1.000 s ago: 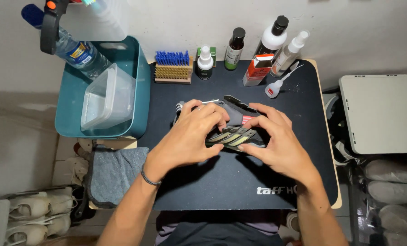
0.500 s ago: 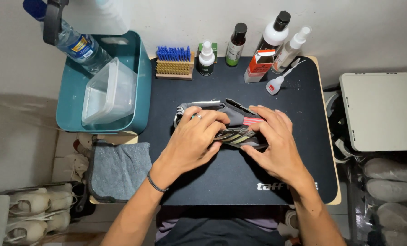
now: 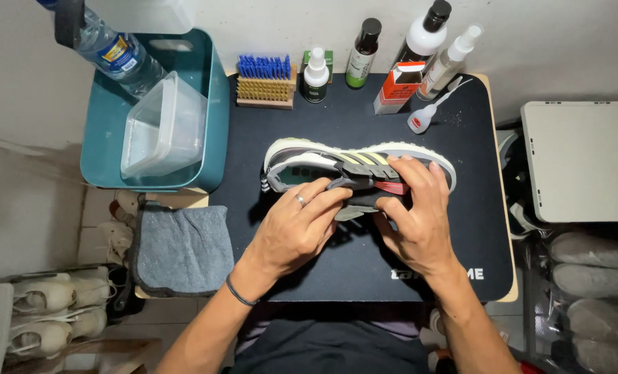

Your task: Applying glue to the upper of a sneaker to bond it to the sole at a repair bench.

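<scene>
Head view looks straight down on our two hands at the centre of the frame, over a black mat (image 3: 364,277) that covers a small table. Between them lies a grey sneaker (image 3: 309,166) with a pale sole and yellow-green stripes, on its side, toe toward the right of the frame. Our left hand (image 3: 295,232) curls its fingers over the shoe's near edge, gripping the grey upper; a ring shows on one finger and a dark band on the wrist. Our right hand (image 3: 416,221) wraps the middle of the shoe, fingers spread over the stripes and a red patch, thumb underneath, clasping it.

Along the top of the frame stand a blue-bristled brush (image 3: 264,82), a small white spray bottle (image 3: 316,75), a dark green bottle (image 3: 361,54), an orange box (image 3: 399,86) and two taller bottles. At upper left a teal tub (image 3: 212,118) holds a clear plastic container (image 3: 163,128) and a water bottle (image 3: 118,55). A grey cloth (image 3: 181,249) lies left of the mat.
</scene>
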